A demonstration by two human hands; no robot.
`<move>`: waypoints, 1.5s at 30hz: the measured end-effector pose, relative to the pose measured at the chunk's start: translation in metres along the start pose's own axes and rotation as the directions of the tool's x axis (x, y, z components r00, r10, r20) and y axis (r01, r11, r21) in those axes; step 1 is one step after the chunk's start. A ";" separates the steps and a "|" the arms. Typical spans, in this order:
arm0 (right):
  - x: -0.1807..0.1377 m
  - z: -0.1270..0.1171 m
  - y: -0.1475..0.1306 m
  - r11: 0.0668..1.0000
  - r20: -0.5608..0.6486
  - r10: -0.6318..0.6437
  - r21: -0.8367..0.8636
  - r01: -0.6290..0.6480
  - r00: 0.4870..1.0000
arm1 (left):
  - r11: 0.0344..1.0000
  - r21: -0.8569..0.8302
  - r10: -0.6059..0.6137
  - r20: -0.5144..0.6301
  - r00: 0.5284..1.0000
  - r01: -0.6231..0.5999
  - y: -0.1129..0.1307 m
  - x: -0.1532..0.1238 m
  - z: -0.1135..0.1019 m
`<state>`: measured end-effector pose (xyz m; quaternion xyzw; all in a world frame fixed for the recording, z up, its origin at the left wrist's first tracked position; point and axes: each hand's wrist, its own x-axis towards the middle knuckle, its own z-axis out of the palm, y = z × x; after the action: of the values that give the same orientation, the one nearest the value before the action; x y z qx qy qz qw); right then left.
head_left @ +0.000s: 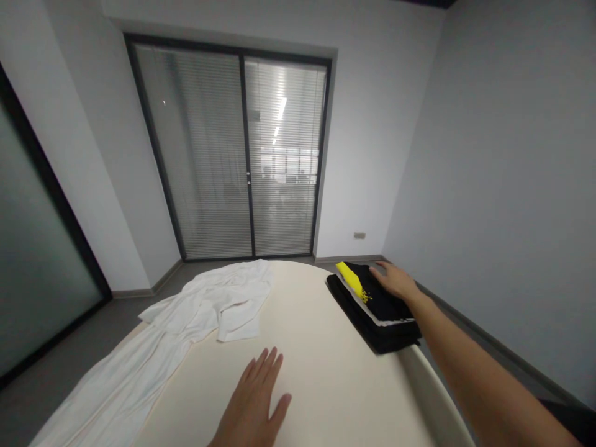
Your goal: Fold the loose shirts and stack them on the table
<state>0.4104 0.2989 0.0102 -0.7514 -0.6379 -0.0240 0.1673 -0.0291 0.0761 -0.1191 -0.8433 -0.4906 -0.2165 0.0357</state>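
My left hand [255,400] is over the near middle of the round table, its fingers stretched out and the thumb apart, holding nothing. At the table's right side, my right hand [395,280] rests on top of a stack of folded clothes, fingers extended. The top garment [379,295] is black with a yellow patch; a thin white layer shows beneath it. Under that lies a folded black garment [367,332]. A crumpled white garment [209,304] spreads along the table's left side and hangs over the edge, to the left of my left hand.
The cream round table [298,310] stands before me, its rim curving close under the clothes stack. Behind it are a glass partition with blinds [284,161] and a white wall with a socket [359,235]. A frosted glass panel [37,248] is at left.
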 end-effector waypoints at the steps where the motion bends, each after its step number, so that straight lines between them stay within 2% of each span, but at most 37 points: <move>1: -0.002 0.006 -0.006 1.000 0.035 -0.015 0.008 0.015 0.999 | 1.000 -0.008 -0.001 -0.001 1.000 0.001 0.000 0.000 -0.001; 4: -0.011 0.028 -0.019 0.999 0.219 0.039 -0.004 -0.039 0.975 | 0.999 -0.047 -0.013 -0.006 1.000 0.013 0.001 -0.001 -0.001; 7: -0.021 0.042 -0.026 0.995 0.281 0.097 -0.052 -0.086 0.955 | 0.994 -0.094 -0.051 0.002 0.999 0.051 0.006 0.000 -0.001; 10: -0.030 0.031 -0.036 0.992 0.174 0.033 -0.128 -0.011 0.984 | 0.983 -0.136 -0.129 -0.019 0.992 0.125 0.006 0.004 -0.005; 12: -0.040 0.015 -0.051 0.986 0.012 -0.076 -0.147 0.077 0.997 | 0.973 -0.114 -0.208 -0.065 0.976 0.200 -0.004 0.009 -0.016; 14: -0.056 0.002 -0.073 0.983 -0.162 -0.170 -0.100 0.155 0.972 | 0.950 -0.005 -0.311 -0.116 0.943 0.312 -0.024 0.012 -0.033; 15: -0.066 -0.001 -0.086 0.983 -0.225 -0.185 -0.060 0.176 0.957 | 0.919 0.073 -0.375 -0.135 0.917 0.387 -0.036 0.013 -0.043; 17: -0.090 0.001 -0.112 0.968 -0.276 -0.238 0.013 0.251 0.931 | 0.800 0.190 -0.548 -0.152 0.823 0.568 -0.062 0.010 -0.060; 19: -0.119 0.014 -0.135 0.945 -0.244 -0.294 0.073 0.319 0.924 | 0.715 0.257 -0.650 -0.098 0.753 0.650 -0.082 0.004 -0.073; 20: -0.134 0.022 -0.145 0.932 -0.205 -0.320 0.108 0.346 0.925 | 0.706 0.275 -0.663 -0.067 0.746 0.652 -0.089 0.002 -0.077; 22: -0.161 0.042 -0.159 0.916 -0.147 -0.331 0.186 0.355 0.932 | 0.728 0.288 -0.647 -0.013 0.763 0.622 -0.094 -0.002 -0.081; 25: -0.191 0.063 -0.165 0.889 -0.083 -0.367 0.264 0.375 0.927 | 0.770 0.286 -0.601 0.028 0.798 0.570 -0.089 -0.002 -0.083; 27: -0.201 0.068 -0.162 0.842 -0.058 -0.450 0.306 0.445 0.891 | 0.795 0.279 -0.572 0.054 0.818 0.538 -0.081 0.000 -0.083; 31: -0.207 0.059 -0.156 0.751 -0.073 -0.569 0.360 0.554 0.819 | 0.855 0.231 -0.499 0.120 0.858 0.464 -0.053 0.000 -0.081; 33: -0.211 0.055 -0.158 0.725 -0.069 -0.598 0.377 0.576 0.798 | 0.902 0.152 -0.426 0.165 0.890 0.404 -0.030 -0.001 -0.080; 35: -0.216 0.053 -0.163 0.680 -0.061 -0.651 0.395 0.617 0.757 | 0.945 -0.020 -0.315 0.211 0.925 0.326 -0.003 -0.001 -0.079; 37: -0.222 0.055 -0.167 0.630 -0.049 -0.706 0.412 0.658 0.707 | 0.940 -0.211 -0.219 0.237 0.947 0.270 0.020 -0.001 -0.080; 39: -0.225 0.057 -0.169 0.602 -0.030 -0.737 0.423 0.677 0.675 | 0.910 -0.326 -0.183 0.242 0.953 0.258 0.033 -0.001 -0.081; 41: -0.225 0.058 -0.169 0.599 -0.019 -0.740 0.436 0.672 0.672 | 0.915 -0.305 -0.215 0.187 0.958 0.265 0.032 -0.002 -0.083; 45: -0.221 0.057 -0.166 0.622 -0.006 -0.686 0.513 0.591 0.727 | 0.931 0.012 -0.365 0.038 0.930 0.365 -0.002 -0.005 -0.083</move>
<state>0.1985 0.1267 -0.0621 -0.4061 -0.8611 0.1493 0.2669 -0.0609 0.0501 -0.0463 -0.7415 -0.6399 -0.2016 -0.0128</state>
